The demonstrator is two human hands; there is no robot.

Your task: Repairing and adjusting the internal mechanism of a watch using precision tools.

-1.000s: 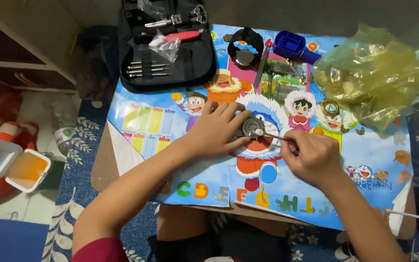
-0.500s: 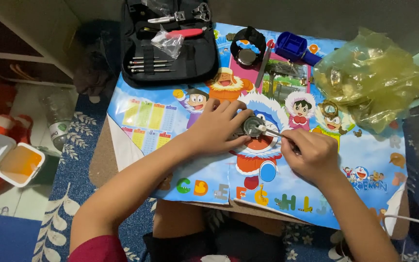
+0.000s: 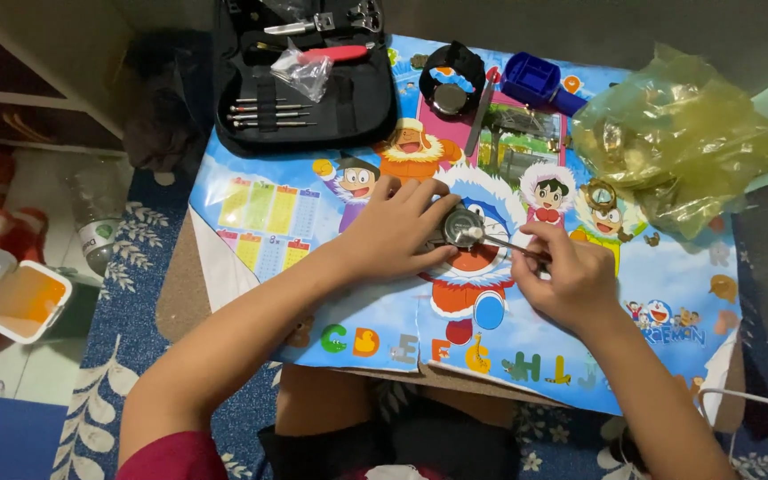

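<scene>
Hardly anything has shifted since the earlier frame: both hands stay over the same spot. Left hand (image 3: 393,236) presses down on a small round watch case (image 3: 461,228), pinning it to the cartoon-printed surface (image 3: 668,284). Right hand (image 3: 566,276) pinches a thin metal tool (image 3: 504,244), its tip touching the case. A black tool kit (image 3: 304,80) lies well apart behind.
</scene>
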